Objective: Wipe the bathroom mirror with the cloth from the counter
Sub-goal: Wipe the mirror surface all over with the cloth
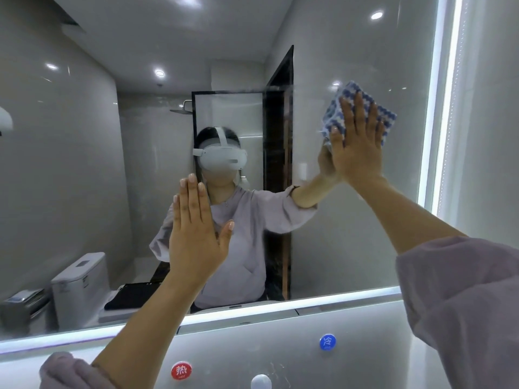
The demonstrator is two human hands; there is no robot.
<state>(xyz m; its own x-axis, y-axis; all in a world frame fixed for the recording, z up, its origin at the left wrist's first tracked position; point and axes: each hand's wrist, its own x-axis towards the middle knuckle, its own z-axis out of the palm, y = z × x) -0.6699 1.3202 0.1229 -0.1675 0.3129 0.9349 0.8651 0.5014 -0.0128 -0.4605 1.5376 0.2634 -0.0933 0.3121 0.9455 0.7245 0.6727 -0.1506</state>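
Note:
The large bathroom mirror (351, 234) fills most of the view, edged with a lit strip along its bottom and right side. My right hand (358, 141) presses a blue-and-white patterned cloth (341, 108) flat against the glass at the upper right, fingers straight. My left hand (195, 228) is raised in front of the glass at centre left, palm forward, fingers straight and together, holding nothing; whether it touches the glass I cannot tell. The mirror reflects a person in a headset and a lilac hoodie.
Below the mirror the grey wall carries a red hot-water sticker (181, 370) and a blue cold-water sticker (327, 342), with a white round fitting (261, 382) at the bottom edge. The reflection shows a toilet, a shower screen and a dark door frame behind.

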